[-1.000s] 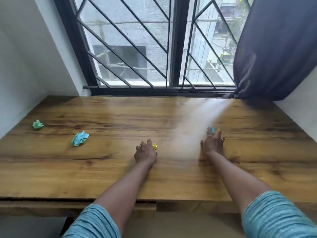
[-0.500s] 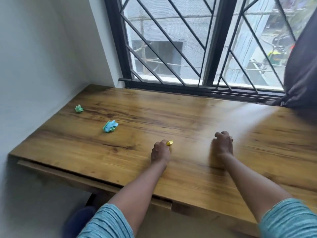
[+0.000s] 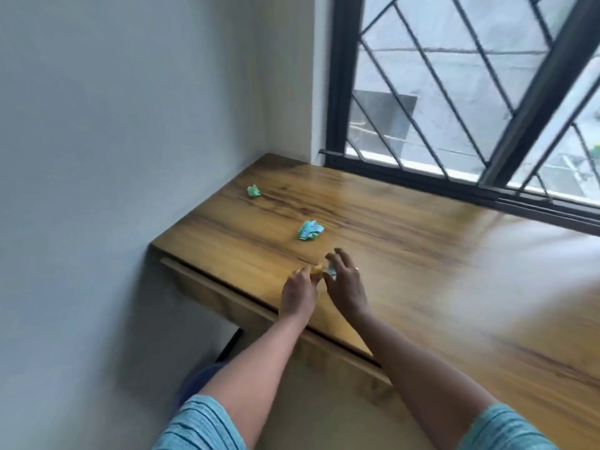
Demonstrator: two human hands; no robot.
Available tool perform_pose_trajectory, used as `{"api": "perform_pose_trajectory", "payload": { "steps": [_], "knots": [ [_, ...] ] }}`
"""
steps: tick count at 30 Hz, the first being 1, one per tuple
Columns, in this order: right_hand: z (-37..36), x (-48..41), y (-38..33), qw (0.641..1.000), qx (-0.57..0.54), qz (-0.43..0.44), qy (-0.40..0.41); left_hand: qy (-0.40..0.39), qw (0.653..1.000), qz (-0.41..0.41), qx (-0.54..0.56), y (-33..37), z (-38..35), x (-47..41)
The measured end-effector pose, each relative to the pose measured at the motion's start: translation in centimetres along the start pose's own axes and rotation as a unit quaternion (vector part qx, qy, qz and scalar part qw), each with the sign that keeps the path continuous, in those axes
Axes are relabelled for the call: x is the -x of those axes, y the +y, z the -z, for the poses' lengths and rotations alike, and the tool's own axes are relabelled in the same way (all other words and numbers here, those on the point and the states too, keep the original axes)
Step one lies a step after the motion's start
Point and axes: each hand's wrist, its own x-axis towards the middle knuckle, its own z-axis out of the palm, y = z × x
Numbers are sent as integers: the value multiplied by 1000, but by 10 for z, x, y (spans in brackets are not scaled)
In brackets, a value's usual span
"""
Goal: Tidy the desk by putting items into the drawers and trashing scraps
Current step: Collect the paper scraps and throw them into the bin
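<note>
My left hand (image 3: 297, 292) grips a small yellow paper scrap (image 3: 316, 271) near the front edge of the wooden desk (image 3: 422, 254). My right hand (image 3: 345, 282) sits right beside it, fingers partly spread, with a bit of light blue scrap (image 3: 331, 272) showing under its thumb side. Just beyond the hands lies a crumpled blue-green paper ball (image 3: 310, 229). A smaller green paper ball (image 3: 253, 191) rests farther back by the left wall. A drawer front (image 3: 227, 295) runs under the desk's front edge.
A grey wall (image 3: 113, 157) closes off the desk's left side. A black barred window (image 3: 470, 108) runs along the back. A dark blue object (image 3: 198, 380) shows on the floor under the desk, beside a black leg (image 3: 232, 344).
The view has swung left. Both hands have moved left along the desk and come together, each carrying its scrap, ending close to the blue-green paper ball.
</note>
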Motion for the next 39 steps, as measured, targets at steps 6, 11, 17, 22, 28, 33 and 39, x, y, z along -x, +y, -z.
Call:
{"api": "perform_pose_trajectory", "payload": {
  "steps": [6,11,17,22,28,33,39],
  "knots": [
    [-86,19,-91,997,-36,46,-50,57,998,35,14,-112,59,9],
    [-151,52,-130,991,-37,80,-99,81,993,86,-1,-204,88,33],
    [-216,97,-130,984,12,57,-171,18,988,155,0,-287,71,66],
    [-272,126,-96,957,29,-63,-280,-69,959,271,47,-341,21,89],
    [-358,157,-26,934,16,-88,-345,-150,912,371,89,-424,-62,107],
    [-432,175,26,912,27,-78,-403,-220,903,369,5,-474,-112,99],
    [-499,171,55,890,27,-56,-451,-200,909,364,-25,-513,-152,89]
  ]
}}
